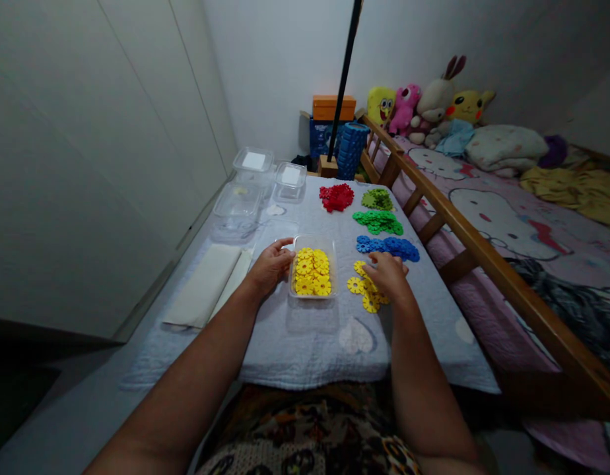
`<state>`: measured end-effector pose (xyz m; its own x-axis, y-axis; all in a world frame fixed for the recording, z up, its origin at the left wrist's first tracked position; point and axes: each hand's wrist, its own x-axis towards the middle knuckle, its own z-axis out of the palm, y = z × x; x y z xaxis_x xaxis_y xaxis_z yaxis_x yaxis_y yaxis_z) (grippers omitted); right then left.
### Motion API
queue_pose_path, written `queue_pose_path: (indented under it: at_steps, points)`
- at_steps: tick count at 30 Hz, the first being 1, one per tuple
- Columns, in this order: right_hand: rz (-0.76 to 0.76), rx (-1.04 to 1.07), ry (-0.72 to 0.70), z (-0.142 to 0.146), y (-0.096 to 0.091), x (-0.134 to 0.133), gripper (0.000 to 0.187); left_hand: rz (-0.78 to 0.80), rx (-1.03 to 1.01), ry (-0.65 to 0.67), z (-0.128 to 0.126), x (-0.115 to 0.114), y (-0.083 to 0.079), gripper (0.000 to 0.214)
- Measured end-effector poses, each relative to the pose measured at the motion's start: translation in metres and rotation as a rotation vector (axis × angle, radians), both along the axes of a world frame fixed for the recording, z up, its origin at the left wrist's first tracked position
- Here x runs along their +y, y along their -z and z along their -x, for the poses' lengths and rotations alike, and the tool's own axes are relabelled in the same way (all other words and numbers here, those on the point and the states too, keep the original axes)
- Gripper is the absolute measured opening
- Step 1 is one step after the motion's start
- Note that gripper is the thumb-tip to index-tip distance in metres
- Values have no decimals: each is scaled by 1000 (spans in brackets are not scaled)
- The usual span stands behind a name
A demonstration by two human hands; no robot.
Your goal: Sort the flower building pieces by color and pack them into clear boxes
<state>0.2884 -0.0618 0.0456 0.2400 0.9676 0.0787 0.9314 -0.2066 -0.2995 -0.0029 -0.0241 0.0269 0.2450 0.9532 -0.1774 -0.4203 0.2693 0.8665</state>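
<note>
Head view. Clear tub (313,237) sits mid-cloth, part filled with yellow discs (312,270). Left hand (270,267) is at the tub's 9 o'clock, fingers clasped on its wall. Right hand (390,274) is at 3 o'clock, palm down on the loose yellow pieces (357,285); cannot tell whether it pinches one. Blue pile (391,247) at 1 o'clock; green pile (379,222) and red pile (337,196) lie beyond, toward 12.
</note>
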Motion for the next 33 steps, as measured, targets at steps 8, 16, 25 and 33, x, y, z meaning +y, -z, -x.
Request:
queue_pose_path:
  at_steps: [8, 16, 25, 33]
  points:
    - [-8, -59, -45, 5, 17, 0, 25, 0, 10, 0, 0, -1, -2, 58]
    - [-84, 65, -25, 6, 6, 0, 10, -6, 7, 10, 0, -1, -2, 58]
    - [-235, 564, -283, 27, -35, -7, 16, -22, 9, 15, 1, 0, 1, 58]
    - [-228, 435, -477, 71, -36, -11, 5, -2, 12, 6, 1, -1, 0, 59]
